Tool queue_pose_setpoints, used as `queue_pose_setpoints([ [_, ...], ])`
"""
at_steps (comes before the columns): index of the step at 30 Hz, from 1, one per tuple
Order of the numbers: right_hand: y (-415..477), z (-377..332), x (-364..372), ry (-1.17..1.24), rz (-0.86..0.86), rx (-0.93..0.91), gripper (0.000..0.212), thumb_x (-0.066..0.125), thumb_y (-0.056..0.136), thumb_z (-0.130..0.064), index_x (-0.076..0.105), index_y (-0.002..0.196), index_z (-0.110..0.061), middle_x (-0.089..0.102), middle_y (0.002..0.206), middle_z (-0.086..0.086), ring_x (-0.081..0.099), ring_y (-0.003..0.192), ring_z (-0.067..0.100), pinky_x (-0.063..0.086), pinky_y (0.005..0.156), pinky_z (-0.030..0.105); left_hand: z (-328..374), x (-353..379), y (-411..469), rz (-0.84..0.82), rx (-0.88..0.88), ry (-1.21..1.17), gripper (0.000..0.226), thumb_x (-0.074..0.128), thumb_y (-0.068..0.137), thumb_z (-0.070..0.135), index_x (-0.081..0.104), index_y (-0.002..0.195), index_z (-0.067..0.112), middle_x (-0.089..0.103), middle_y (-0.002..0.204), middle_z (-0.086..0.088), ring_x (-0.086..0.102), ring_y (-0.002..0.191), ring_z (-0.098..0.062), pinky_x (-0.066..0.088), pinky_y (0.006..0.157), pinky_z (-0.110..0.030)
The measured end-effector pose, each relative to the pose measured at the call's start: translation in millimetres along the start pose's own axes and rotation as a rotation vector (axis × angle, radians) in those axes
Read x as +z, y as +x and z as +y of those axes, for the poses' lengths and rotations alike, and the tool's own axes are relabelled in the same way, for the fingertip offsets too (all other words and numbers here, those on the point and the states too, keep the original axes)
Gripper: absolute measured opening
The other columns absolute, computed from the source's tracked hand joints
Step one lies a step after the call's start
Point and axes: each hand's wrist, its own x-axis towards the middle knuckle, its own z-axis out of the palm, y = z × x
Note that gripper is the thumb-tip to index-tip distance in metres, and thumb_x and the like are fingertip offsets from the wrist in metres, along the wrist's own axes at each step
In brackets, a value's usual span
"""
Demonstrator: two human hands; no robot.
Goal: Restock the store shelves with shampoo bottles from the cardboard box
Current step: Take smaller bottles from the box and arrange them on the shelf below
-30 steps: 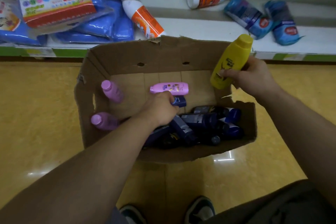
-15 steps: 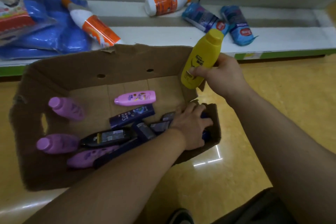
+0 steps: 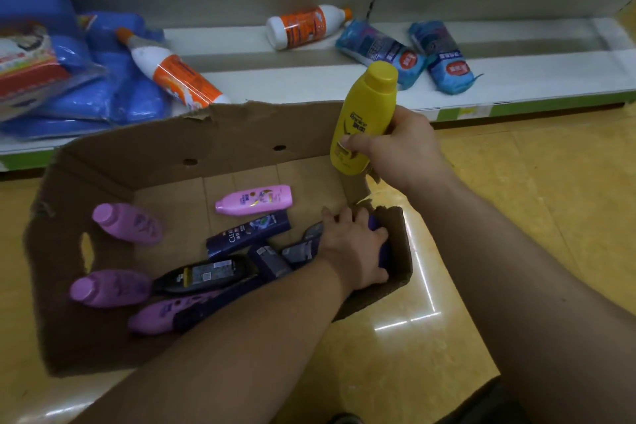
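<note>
Yellow plastic bottle [image 3: 364, 120] with a rounded cap is standing almost upright in the air, just above the far right corner of the brown cardboard box [image 3: 137, 162]; the right hand [image 3: 402, 151] is gripping its lower half, thumb across the label. The left hand [image 3: 354, 251] is reaching down into the right end of the box, fingers curling over a dark purple bottle [image 3: 378, 225] lying against the box wall. More shampoo bottles are lying on their sides inside the box: a pink bottle [image 3: 256, 200], a dark blue bottle [image 3: 249, 234] just beside it, a black bottle [image 3: 206, 275], and lilac bottles [image 3: 129, 223] toward the left end. The box is sitting on the glossy yellow floor [image 3: 533, 200], in front of the low white shelf [image 3: 309, 83]. On the shelf, two white-and-orange bottles [image 3: 179, 76] and two blue wrapped packs [image 3: 382, 52] are lying flat.
</note>
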Motion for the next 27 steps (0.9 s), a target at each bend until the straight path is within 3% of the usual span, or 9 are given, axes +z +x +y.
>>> queue_pose_setpoints([
  [5, 0.4, -8.8, 4.9, 0.023, -0.027, -0.009, 0.034, 0.082, 0.078, -0.034, 0.066, 0.107, -0.026, 0.070, 0.094, -0.006, 0.066, 0.080, 0.017, 0.051, 0.064, 0.033, -0.3, -9.4, -2.1, -0.014, -0.011, 0.100, 0.067, 0.069, 0.084, 0.031, 0.039, 0.144, 0.028, 0.038, 0.145, -0.018, 0.034, 0.135, -0.041, 0.011, 0.114, -0.066],
  [10, 2.3, -17.6, 10.4, 0.046, -0.043, -0.033, 0.036, 0.081, 0.080, -0.032, 0.066, 0.111, -0.024, 0.070, 0.102, -0.005, 0.067, 0.093, 0.015, 0.058, 0.083, 0.036, -17.4, -11.5, -8.5, 0.090, -0.011, 0.037, 0.048, 0.060, 0.091, 0.026, 0.046, 0.137, 0.025, 0.048, 0.137, -0.017, 0.041, 0.130, -0.037, 0.011, 0.118, -0.058],
  [14, 6.4, -20.4, 16.0, 0.040, -0.046, -0.045, 0.038, 0.081, 0.080, -0.033, 0.065, 0.113, -0.025, 0.069, 0.103, -0.006, 0.066, 0.094, 0.015, 0.057, 0.083, 0.035, -31.9, -16.9, -24.9, 0.247, -0.036, -0.153, 0.041, 0.051, 0.096, 0.033, 0.044, 0.136, 0.030, 0.050, 0.129, -0.013, 0.046, 0.122, -0.034, 0.028, 0.112, -0.049],
  [17, 10.3, -22.8, 19.8, 0.021, -0.041, -0.053, 0.036, 0.081, 0.079, -0.035, 0.064, 0.109, -0.027, 0.068, 0.101, -0.007, 0.066, 0.093, 0.016, 0.057, 0.082, 0.036, -41.2, -28.0, -45.4, 0.386, -0.109, -0.472, 0.042, 0.052, 0.096, 0.036, 0.042, 0.136, 0.035, 0.051, 0.126, -0.004, 0.051, 0.115, -0.024, 0.046, 0.095, -0.039],
  [20, 15.8, -27.2, 22.3, -0.007, -0.031, -0.050, 0.040, 0.080, 0.080, -0.036, 0.064, 0.115, -0.024, 0.067, 0.103, -0.005, 0.065, 0.095, 0.019, 0.057, 0.085, 0.039, -51.0, -43.2, -69.9, 0.490, -0.168, -0.768, 0.056, 0.067, 0.089, 0.034, 0.037, 0.136, 0.033, 0.056, 0.119, 0.005, 0.058, 0.102, -0.013, 0.050, 0.080, -0.031],
  [23, 21.6, -34.0, 22.9, -0.031, -0.025, -0.033, 0.042, 0.080, 0.081, -0.035, 0.063, 0.118, -0.021, 0.068, 0.107, -0.002, 0.065, 0.098, 0.021, 0.057, 0.088, 0.041, -60.4, -61.4, -90.1, 0.538, -0.295, -0.986, 0.067, 0.076, 0.082, 0.032, 0.037, 0.136, 0.037, 0.057, 0.103, 0.019, 0.061, 0.089, -0.003, 0.053, 0.081, -0.028],
  [25, 23.5, -37.7, 24.1, -0.068, -0.029, -0.005, 0.043, 0.080, 0.082, -0.035, 0.063, 0.118, -0.020, 0.069, 0.110, 0.001, 0.065, 0.099, 0.023, 0.057, 0.090, 0.044, -68.0, -73.5, -101.8, 0.575, -0.350, -1.072, 0.063, 0.080, 0.078, 0.027, 0.046, 0.130, 0.034, 0.057, 0.097, 0.021, 0.058, 0.088, 0.002, 0.053, 0.082, -0.027],
  [27, 21.2, -41.8, 26.5, -0.100, -0.044, 0.027, 0.046, 0.080, 0.080, -0.036, 0.062, 0.119, -0.020, 0.068, 0.111, 0.002, 0.065, 0.100, 0.024, 0.057, 0.090, 0.047, -79.2, -85.3, -113.1, 0.620, -0.383, -1.105, 0.053, 0.082, 0.072, 0.021, 0.056, 0.116, 0.034, 0.063, 0.097, 0.015, 0.062, 0.088, -0.003, 0.055, 0.081, -0.028],
])
